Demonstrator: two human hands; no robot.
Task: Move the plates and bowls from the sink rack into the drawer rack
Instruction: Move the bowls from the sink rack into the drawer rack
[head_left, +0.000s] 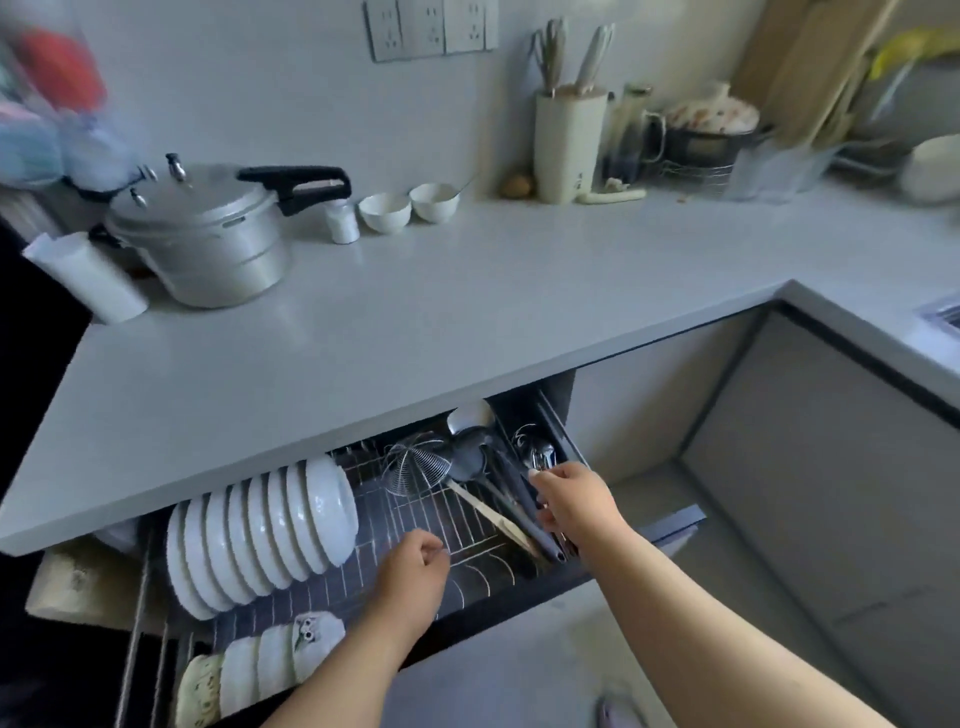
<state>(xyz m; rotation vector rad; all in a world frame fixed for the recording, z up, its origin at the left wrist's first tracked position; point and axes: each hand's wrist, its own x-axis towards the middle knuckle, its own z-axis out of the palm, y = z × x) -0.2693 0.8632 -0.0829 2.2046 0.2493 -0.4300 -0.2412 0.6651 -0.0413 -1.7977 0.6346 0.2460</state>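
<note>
The drawer rack stands pulled out under the counter. A row of white bowls stands on edge in its left half, and a shorter row of plates stands in front of them. My left hand hovers over the bare wire slots in the middle, fingers loosely curled and holding nothing. My right hand reaches into the utensil section at the drawer's right end, with fingers and thumb curled round dark utensil handles. The sink rack with a white bowl sits far right on the counter.
A wire skimmer, ladles and spoons lie in the drawer's right part. On the counter stand a pressure cooker, two small white bowls, a knife block and jars. The sink's edge shows at right.
</note>
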